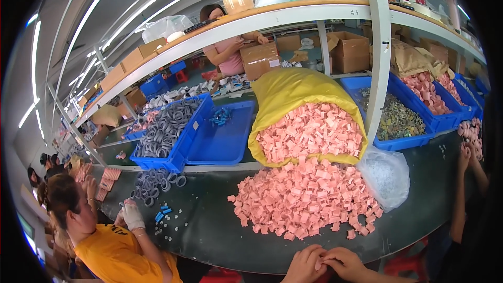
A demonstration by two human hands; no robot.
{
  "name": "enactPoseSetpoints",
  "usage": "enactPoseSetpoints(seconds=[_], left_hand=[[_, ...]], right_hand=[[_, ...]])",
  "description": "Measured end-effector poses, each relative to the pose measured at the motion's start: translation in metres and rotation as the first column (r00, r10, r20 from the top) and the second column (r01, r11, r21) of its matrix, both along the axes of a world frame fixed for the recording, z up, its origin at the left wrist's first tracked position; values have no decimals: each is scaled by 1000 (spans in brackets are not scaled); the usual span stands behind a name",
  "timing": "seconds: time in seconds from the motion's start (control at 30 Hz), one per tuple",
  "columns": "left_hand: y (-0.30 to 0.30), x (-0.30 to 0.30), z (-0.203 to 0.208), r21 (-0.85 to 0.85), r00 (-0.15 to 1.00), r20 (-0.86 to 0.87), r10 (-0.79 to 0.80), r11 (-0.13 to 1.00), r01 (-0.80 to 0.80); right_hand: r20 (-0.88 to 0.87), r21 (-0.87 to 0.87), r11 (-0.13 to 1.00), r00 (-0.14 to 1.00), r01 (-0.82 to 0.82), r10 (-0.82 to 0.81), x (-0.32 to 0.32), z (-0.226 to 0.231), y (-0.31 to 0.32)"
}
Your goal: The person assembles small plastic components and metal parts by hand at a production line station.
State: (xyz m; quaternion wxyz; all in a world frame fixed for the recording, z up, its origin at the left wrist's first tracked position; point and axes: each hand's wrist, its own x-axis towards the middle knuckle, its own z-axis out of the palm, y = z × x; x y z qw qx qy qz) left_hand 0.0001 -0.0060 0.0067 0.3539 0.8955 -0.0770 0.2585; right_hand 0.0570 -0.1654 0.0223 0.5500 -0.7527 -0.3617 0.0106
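Note:
My left hand (pixel 304 264) and my right hand (pixel 343 263) meet at the table's front edge, fingers closed and fingertips together. Between them a bit of a small pink plastic part (pixel 318 263) shows; the fingers cover most of it. Just beyond my hands spreads a large heap of pink plastic parts (pixel 304 199). It runs back to the mouth of a yellow sack (pixel 298 86) lying on its side, filled with the same parts. A clear plastic bag (pixel 386 175) with small whitish contents rests against the heap's right side.
Blue trays (pixel 220 147) stand behind, one piled with grey rings (pixel 165 128). A white shelf post (pixel 378 57) rises right of the sack. At left a co-worker in yellow (pixel 123 251) handles something with a gloved hand; another person's hands (pixel 466 154) work at far right.

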Motion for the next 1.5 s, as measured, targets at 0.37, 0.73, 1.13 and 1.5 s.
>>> enactPoseSetpoints(seconds=[0.37, 0.73, 1.13, 1.5], left_hand=[[6, 2, -4, 10, 998, -32, -48, 999, 48], [0, 2, -11, 17, 999, -42, 24, 1000, -23], [6, 1, -9, -101, 996, 92, -15, 995, 25], [9, 0, -12, -114, 998, 65, -13, 993, 20]], right_hand=[[-712, 19, 984, 689, -175, 136, 21, -30, -11], [-780, 32, 999, 625, -4, 28, 15, -33, -1], [-846, 165, 983, 501, -84, 185, 21, -39, -9], [-156, -8, 1000, 988, 0, -1, -2, -10, 13]])
